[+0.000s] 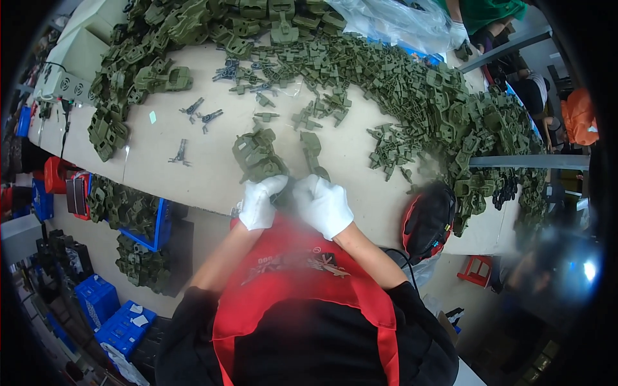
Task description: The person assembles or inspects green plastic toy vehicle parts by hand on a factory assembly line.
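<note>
Both my hands wear white gloves and are close together at the table's near edge. My left hand is closed at the lower end of a bulky olive-green plastic part, gripping it. Beside it, my right hand is closed round the near end of a narrower, curved olive-green plastic piece. The fingertips of both hands are partly hidden. Just beyond lie a few small green plastic pieces. To the left are several small grey clip-like parts.
Heaped green parts cover the far and right side of the table. A black-and-red pouch sits by my right arm. A blue crate of green parts stands below left. Metal bars cross at right. Another person's gloved hand shows far right.
</note>
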`<action>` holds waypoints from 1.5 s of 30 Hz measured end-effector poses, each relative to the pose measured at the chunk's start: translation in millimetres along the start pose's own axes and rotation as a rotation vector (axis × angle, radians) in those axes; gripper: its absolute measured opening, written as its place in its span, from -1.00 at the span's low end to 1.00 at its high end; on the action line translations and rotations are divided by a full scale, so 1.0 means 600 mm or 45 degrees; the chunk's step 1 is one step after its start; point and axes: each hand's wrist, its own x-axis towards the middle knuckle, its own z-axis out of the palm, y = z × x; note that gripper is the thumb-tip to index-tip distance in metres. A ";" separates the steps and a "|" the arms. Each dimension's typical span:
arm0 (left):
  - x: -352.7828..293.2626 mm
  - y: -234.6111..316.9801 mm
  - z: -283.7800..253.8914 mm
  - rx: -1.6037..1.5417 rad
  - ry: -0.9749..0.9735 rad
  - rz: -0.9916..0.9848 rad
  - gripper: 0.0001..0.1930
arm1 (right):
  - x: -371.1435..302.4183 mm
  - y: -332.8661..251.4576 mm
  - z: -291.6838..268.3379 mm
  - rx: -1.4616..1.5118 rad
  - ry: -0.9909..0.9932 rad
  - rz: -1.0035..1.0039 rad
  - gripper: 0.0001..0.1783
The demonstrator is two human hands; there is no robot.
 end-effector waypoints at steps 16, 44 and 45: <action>0.019 0.036 -0.008 -0.561 -0.167 -0.349 -0.38 | 0.086 0.149 0.128 -0.326 -0.221 0.371 -0.54; 0.036 0.057 0.034 -0.624 -0.324 -0.257 -0.47 | 0.109 -0.025 -0.097 0.987 -0.317 0.296 -0.55; 0.036 0.055 0.033 -0.669 -0.277 -0.268 -0.49 | 0.100 -0.021 -0.099 0.986 -0.309 0.295 -0.55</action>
